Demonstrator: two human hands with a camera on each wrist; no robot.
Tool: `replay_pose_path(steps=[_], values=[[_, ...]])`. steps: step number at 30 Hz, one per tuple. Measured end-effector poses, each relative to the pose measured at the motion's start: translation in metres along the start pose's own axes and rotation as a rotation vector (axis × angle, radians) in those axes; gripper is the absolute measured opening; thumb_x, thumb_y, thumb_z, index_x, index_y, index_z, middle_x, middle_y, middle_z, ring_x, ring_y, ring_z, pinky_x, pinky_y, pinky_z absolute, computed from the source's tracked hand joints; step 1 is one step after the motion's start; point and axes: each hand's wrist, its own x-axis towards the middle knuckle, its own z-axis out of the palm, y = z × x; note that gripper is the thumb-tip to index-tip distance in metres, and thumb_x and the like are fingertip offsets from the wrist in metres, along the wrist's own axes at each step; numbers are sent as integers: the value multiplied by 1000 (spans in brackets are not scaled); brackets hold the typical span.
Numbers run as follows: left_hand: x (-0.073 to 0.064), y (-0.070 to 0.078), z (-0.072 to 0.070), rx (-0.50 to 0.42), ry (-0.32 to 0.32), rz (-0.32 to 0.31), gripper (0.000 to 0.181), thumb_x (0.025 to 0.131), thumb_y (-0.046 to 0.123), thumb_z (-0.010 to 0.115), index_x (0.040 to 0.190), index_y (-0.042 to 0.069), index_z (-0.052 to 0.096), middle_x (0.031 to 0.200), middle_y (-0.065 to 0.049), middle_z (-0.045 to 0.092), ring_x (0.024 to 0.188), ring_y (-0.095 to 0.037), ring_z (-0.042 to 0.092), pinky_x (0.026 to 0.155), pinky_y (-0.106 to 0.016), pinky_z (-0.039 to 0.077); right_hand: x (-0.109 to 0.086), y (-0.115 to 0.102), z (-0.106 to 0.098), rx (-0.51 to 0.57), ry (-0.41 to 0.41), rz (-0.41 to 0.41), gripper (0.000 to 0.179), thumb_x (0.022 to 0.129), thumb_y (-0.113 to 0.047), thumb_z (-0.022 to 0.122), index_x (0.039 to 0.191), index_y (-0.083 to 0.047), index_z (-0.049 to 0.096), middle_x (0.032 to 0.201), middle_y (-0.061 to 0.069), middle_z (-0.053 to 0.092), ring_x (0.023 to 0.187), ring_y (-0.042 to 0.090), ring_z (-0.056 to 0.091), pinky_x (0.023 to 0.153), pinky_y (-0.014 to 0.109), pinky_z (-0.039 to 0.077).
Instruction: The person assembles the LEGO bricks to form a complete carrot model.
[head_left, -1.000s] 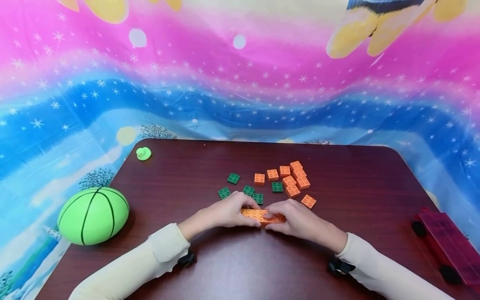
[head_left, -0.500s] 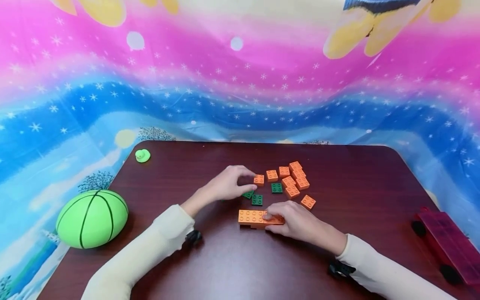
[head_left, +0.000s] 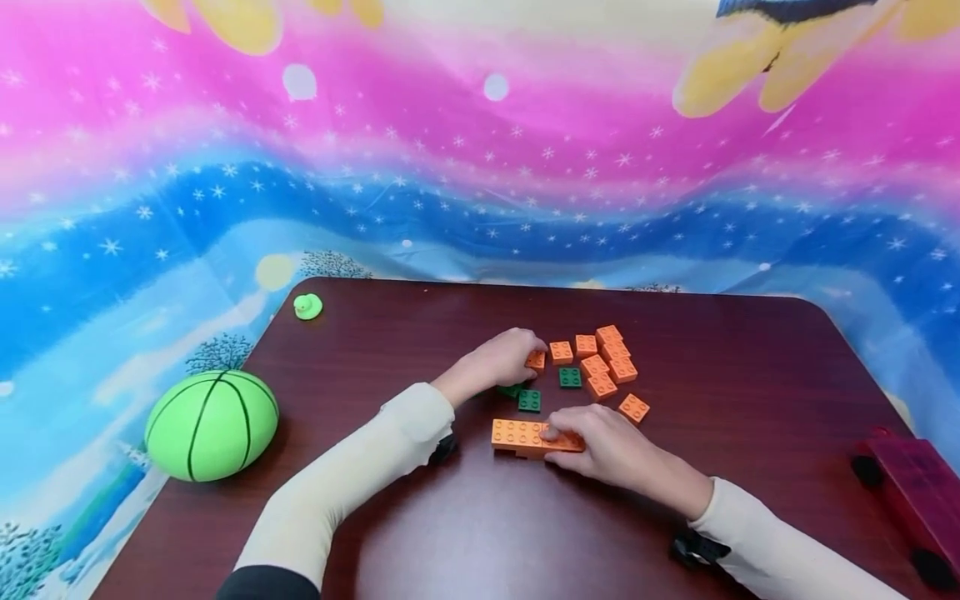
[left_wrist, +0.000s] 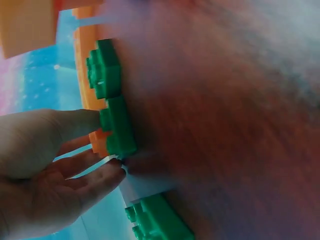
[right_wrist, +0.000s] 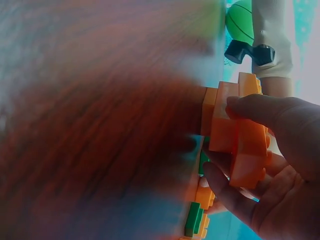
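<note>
My left hand (head_left: 504, 360) reaches to the back of the table, with its fingers around a small orange toy brick (head_left: 536, 362). In the left wrist view, thumb and fingers stand on either side of that brick, partly hidden behind a green brick (left_wrist: 122, 125). My right hand (head_left: 606, 443) grips the right end of a long block of joined orange bricks (head_left: 516, 433) in front of the loose ones. Seen from the right wrist, this block (right_wrist: 222, 122) has stepped layers, with the thumb pressed on its near side and the fingers beyond.
Several loose orange bricks (head_left: 602, 384) lie right of my left hand. Green bricks (head_left: 570, 377) lie among and before them. A green ball (head_left: 213, 425) sits at left, a green toy duck (head_left: 307, 306) at back left, a red toy vehicle (head_left: 918, 492) at right.
My left hand has let go of the long orange block and moved back and right to a loose orange brick. The right hand keeps its hold on the block.
</note>
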Motion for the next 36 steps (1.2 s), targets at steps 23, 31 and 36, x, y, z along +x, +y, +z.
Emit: replay_pose_path(steps=[23, 31, 36], values=[[-80, -6, -34, -265, 103, 220, 37, 96, 26, 73, 129, 9, 69, 117, -3, 70, 91, -14, 61, 81, -29, 55, 0, 2, -1, -29, 3, -39, 15, 88, -25, 83, 98, -26, 72, 94, -16, 72, 73, -2, 56, 64, 18, 46], [-112, -3, -26, -319, 17, 230, 42, 96, 26, 73, 133, 8, 68, 110, 2, 73, 81, -14, 61, 74, -27, 54, -1, 2, -4, -40, -6, -11, 17, 87, -25, 84, 95, -27, 68, 91, -17, 68, 69, 1, 51, 61, 17, 41], [-120, 0, -23, -327, -26, 236, 42, 95, 25, 75, 133, 8, 68, 110, 3, 74, 78, -5, 60, 73, -22, 54, -1, 2, -4, -63, -4, -8, 18, 87, -27, 84, 92, -27, 67, 89, -17, 67, 69, 2, 51, 61, 18, 40]])
